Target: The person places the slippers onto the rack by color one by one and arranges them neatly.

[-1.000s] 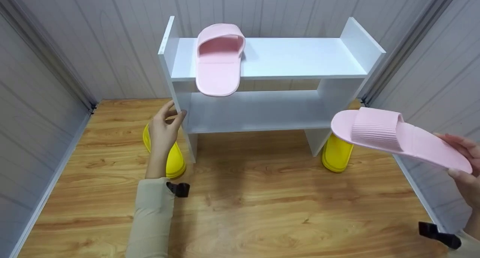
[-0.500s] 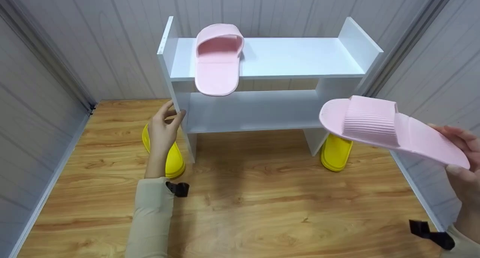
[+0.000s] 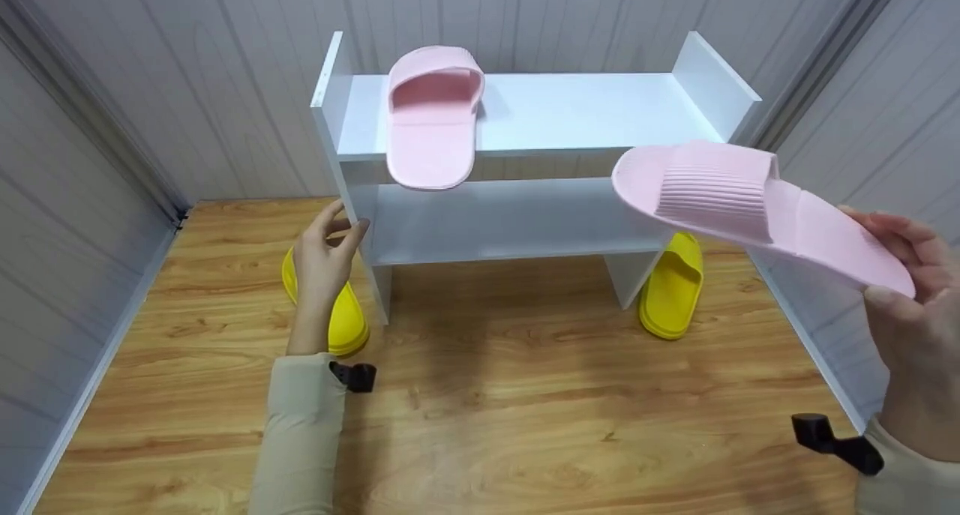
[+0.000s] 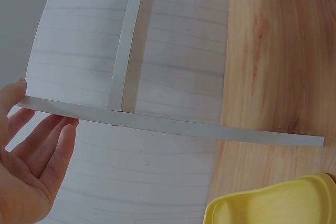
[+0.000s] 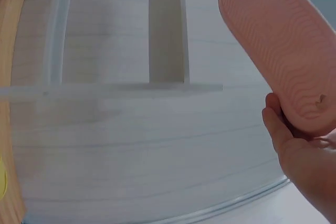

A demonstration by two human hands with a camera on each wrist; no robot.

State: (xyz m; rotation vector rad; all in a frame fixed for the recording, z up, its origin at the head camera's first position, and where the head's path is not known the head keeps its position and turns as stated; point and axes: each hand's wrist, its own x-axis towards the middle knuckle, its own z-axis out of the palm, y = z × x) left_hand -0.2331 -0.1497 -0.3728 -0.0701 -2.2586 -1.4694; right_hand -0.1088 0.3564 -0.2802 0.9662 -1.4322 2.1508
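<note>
My right hand (image 3: pixel 915 305) grips a pink slide slipper (image 3: pixel 712 193) by its heel end, thumb below, with the toe pointing left. It is held up in front of the right end of a white two-tier shelf rack (image 3: pixel 577 110). The right wrist view shows the slipper's wavy-patterned sole (image 5: pixel 283 45). On the left of the top tier lies another pink slipper (image 3: pixel 431 151), its heel jutting past the front edge. My left hand (image 3: pixel 322 256) pinches the rack's left side panel (image 4: pixel 173 124) between thumb and fingers, at about the height of the lower tier.
A yellow slipper (image 3: pixel 346 324) lies on the wooden floor (image 3: pixel 487 417) by the rack's left side, partly behind my left forearm. Another yellow slipper (image 3: pixel 671 294) lies by the right side panel. Panelled walls (image 3: pixel 75 148) stand close behind and at both sides.
My right hand has moved up and to the left with the pink slipper, bringing its toe in front of the rack's right end. The left hand has kept its hold on the side panel.
</note>
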